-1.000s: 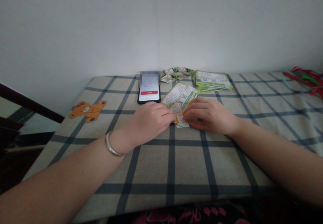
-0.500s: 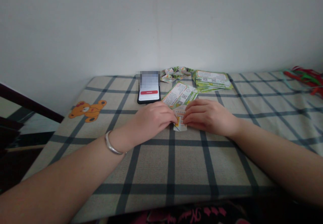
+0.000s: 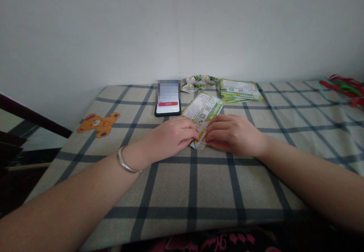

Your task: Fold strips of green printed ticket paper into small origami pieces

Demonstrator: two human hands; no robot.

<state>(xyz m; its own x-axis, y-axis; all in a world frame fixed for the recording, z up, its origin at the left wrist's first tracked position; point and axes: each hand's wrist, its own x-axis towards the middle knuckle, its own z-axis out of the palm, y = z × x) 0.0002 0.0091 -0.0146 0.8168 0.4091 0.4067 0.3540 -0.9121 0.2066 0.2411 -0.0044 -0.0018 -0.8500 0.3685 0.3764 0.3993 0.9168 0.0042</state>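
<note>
A printed paper leaflet (image 3: 201, 108), green and white with QR codes, lies on the checked tablecloth. Its near end is folded into a narrow point between my hands. My left hand (image 3: 178, 133), a silver bangle on its wrist, grips the left side of that folded end with curled fingers. From the right, my right hand (image 3: 234, 133) closes its bent fingers on the other side. Both sets of fingertips partly hide the folds.
Behind the leaflet lie several folded paper pieces (image 3: 199, 82) and, to their right, a stack of similar leaflets (image 3: 240, 90). A phone (image 3: 168, 108) stands at their left. A bear picture (image 3: 99, 124) is on the cloth at left. Red and green strands (image 3: 345, 87) lie far right. A wall borders the back.
The leaflet's folded near end has shifted slightly left and turned at an angle. My right hand has moved a little toward me; my left hand has barely moved.
</note>
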